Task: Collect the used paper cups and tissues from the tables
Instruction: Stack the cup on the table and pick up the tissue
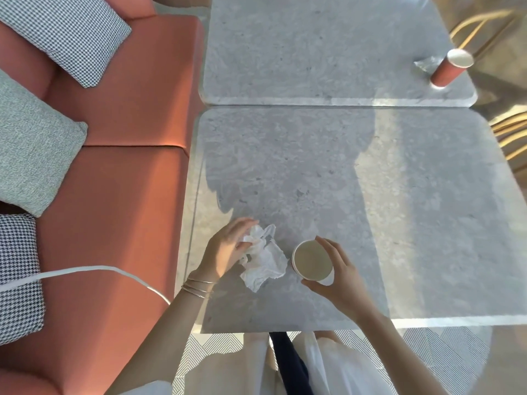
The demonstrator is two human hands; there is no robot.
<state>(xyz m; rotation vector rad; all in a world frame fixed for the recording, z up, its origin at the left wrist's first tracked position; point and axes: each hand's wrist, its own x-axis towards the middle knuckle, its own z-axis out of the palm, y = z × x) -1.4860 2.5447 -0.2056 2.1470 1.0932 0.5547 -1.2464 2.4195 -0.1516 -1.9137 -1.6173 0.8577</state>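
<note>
Left hand (225, 252) fingers pinched on the tissue (263, 259). Right hand (339, 276) fingers wrapped around the cup (312, 260), upright on the table (399, 209).

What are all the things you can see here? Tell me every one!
tables: 2, grey stone, pushed edge to edge.
paper cups: 2, red outside; near cup in the right hand, far cup at the far table's right corner.
tissue: 1, white, crumpled, near table.
wrapper: 1, clear, crumpled, beside far cup.
sofa: 1, orange, left.
cushions: 4, two checked, two grey.
cable: 1, white, across sofa.
bracelets: several, thin, left wrist.
left hand: on tissue.
right hand: fingers around near cup.
</note>
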